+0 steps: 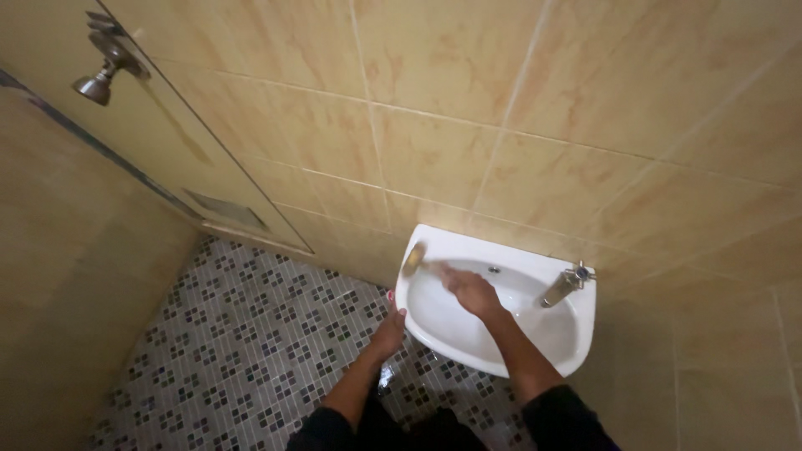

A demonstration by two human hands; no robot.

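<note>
My left hand (389, 332) rests against the outer left rim of the white oval ceramic washbasin (576, 334), fingers curled loosely over the edge with nothing in them, as if bracing. Just to its right, up on the basin's left rim, sits the blurred head of a brownish scrubbing brush (413, 258); its pale handle runs right into my right hand (471, 291), which is clenched around it over the bowl. Blur hides the bristles, so I cannot tell how firmly they press the ceramic. I judge the brush light and stiff, easy to steer from the handle's end, though a wet handle would be slippery, so a full wrap of the fingers suits it. The basin itself looks hard, smooth and fixed to the beige tiled wall (434, 100). Further right, a chrome tap (565, 284) stands on the rim. Below lies a floor of small grey mosaic tiles (251, 334).
</note>
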